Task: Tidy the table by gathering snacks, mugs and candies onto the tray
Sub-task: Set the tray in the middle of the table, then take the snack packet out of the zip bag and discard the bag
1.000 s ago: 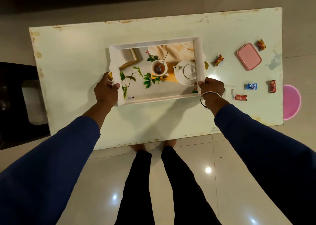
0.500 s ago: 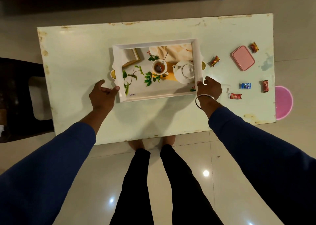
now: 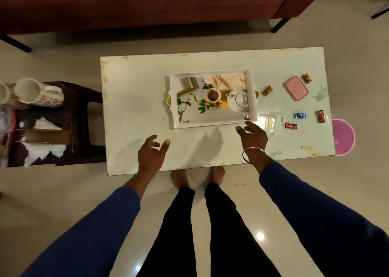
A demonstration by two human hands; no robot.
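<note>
Pale table (image 3: pixel 136 91), white tea-print tray (image 3: pixel 252 99) w/ nothing loaded, both hands (image 3: pixel 150 153) spread, empty

Far left of the left hand's fingers (image 3: pixel 156 144), 1 white floral mug (image 3: pixel 2 93) is cut by the frame edge. Just right of the right hand's fingers (image 3: pixel 250 125), a clear plastic container (image 3: pixel 272 121) blurs in glare; its contents are unreadable.

Just one head-worn cam here, looking steeply down from standing height at the pale green rectangular tabletop (image 3: pixel 147 83), own legs and feet in frame.
</note>
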